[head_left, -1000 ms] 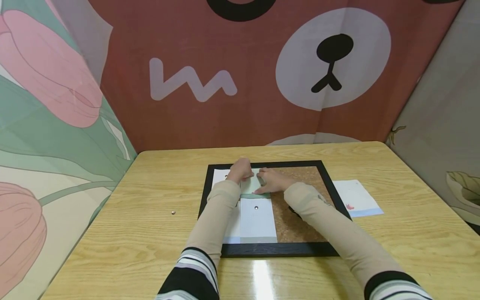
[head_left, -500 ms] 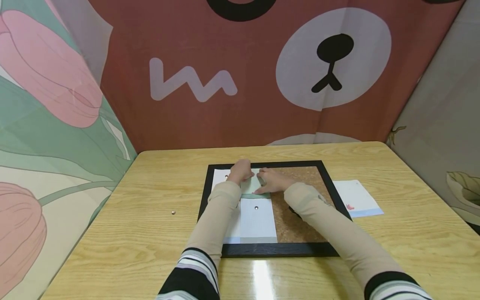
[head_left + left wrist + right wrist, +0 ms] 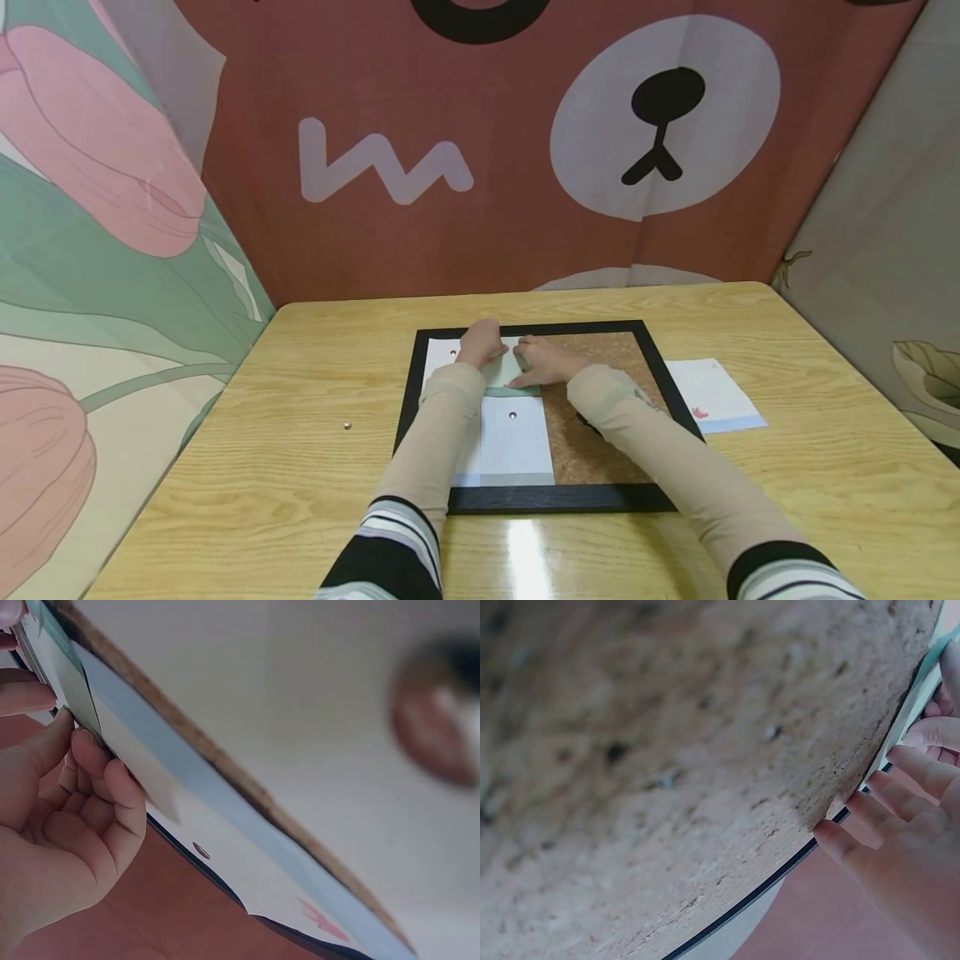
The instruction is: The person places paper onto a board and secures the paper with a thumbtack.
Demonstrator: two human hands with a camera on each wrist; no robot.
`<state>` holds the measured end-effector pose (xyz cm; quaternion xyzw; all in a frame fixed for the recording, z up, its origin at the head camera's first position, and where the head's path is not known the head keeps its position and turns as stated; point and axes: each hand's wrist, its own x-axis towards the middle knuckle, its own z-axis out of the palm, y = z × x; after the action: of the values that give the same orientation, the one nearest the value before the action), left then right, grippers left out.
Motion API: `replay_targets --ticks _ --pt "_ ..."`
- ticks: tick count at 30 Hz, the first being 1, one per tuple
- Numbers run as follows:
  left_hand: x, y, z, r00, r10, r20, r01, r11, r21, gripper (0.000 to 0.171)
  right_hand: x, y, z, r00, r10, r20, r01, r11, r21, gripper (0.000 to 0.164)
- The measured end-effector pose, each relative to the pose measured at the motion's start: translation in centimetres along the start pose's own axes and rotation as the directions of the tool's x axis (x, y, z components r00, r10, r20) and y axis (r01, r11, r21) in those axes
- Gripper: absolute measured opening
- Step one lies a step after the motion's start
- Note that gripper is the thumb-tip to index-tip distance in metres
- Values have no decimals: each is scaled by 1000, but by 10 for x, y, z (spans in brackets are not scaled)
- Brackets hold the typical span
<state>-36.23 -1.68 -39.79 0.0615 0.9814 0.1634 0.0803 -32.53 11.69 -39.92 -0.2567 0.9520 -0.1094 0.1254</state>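
Observation:
A cork board (image 3: pixel 622 350) in a black frame lies on the table with sheets of paper on it. My left hand (image 3: pixel 482 342) is at a pale green sheet (image 3: pixel 506 372) near the top edge. In the left wrist view its thumb and curled forefinger pinch at the sheet's edge, the other fingers folded in. My right hand (image 3: pixel 550 361) rests on the green sheet's right side, fingers spread and nearly straight; its fingertips (image 3: pixel 829 831) touch along the cork in the right wrist view. Below lies a white sheet (image 3: pixel 516 450) with a silver thumbtack (image 3: pixel 513 415).
Another white sheet (image 3: pixel 438 357) with a thumbtack (image 3: pixel 453 353) is on the board's left side, partly under my left arm. One loose thumbtack (image 3: pixel 347 426) lies on the table (image 3: pixel 247 500) at left. A white and blue sheet (image 3: pixel 708 393) lies right of the board.
My left forearm has shifted very slightly to the right. Both hands stay at the green sheet, and the papers have not visibly moved.

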Motion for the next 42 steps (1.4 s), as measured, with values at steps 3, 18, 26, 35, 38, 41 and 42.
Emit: replay_targets --ticks 3,18,26,35,38,41,42 --pt "-1 0 0 1000 -15 -11 15 1000 1 18 0 -1 0 1000 5 3 -5 1000 -8 75" --pt "-8 0 2 997 57 -46 -52 993 102 20 1 -2 2 1000 -13 -4 13 1000 -21 75" --pt "-12 0 -5 990 137 -17 -132 976 176 17 2 0 2 1000 1 -7 -1 1000 -18 75" --pt "-22 4 -11 990 144 -5 -137 956 259 21 3 3 1 1000 -4 -10 4 1000 -9 74" --pt "-24 4 -11 990 139 5 -135 952 275 24 2 3 0 1000 -17 -10 17 1000 -7 73" --pt "-26 3 -11 991 131 16 -130 949 289 29 0 2 1 1000 -22 -7 22 1000 1 71" --pt "-27 3 -11 991 128 24 -130 949 288 29 0 1 1 1000 -19 -4 19 1000 8 71"
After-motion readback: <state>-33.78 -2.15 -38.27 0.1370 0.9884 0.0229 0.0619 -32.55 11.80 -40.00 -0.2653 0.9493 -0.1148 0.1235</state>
